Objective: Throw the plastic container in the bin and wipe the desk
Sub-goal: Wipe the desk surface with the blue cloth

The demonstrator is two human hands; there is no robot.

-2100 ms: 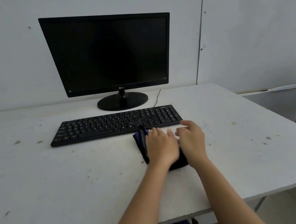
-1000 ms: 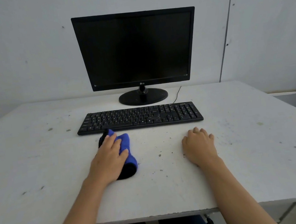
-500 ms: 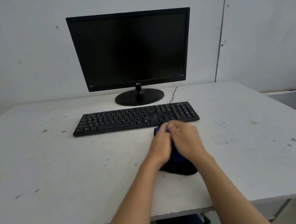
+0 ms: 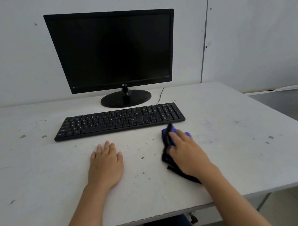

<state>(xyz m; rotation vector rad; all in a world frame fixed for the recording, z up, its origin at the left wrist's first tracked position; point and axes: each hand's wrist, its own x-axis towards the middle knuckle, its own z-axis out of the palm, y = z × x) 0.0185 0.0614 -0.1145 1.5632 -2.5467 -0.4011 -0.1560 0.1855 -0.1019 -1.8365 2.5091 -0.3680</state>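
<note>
Only the head cam here, so one view. My left hand (image 4: 105, 165) is lying flat on the desk (image 4: 41, 179), palm down, fingers straight and holding nothing, pretty much just bracing me. My right hand (image 4: 187, 154) is pressed down on a blue and black cloth (image 4: 167, 146), fingers laid out over the top of it rather than bunched round it. I can't see my thumb, so no clue if it's tucked under. The cloth sits just in front of the right end of the keyboard (image 4: 119, 120), with a black strip of it trailing back under my wrist. The monitor (image 4: 114, 50) is behind that, screen dark.

No plastic container anywhere on the desk and no bin in shot either, so I'd guess that half is done and I'm into the wiping part. There's plenty left: dark specks (image 4: 142, 157) between my two hands, plus more marks off to the far left and far right. The next pass probably wants the cloth dragged left through those specks with steady pressure, keeping clear of the keyboard edge, and my left hand moved out of the way.
</note>
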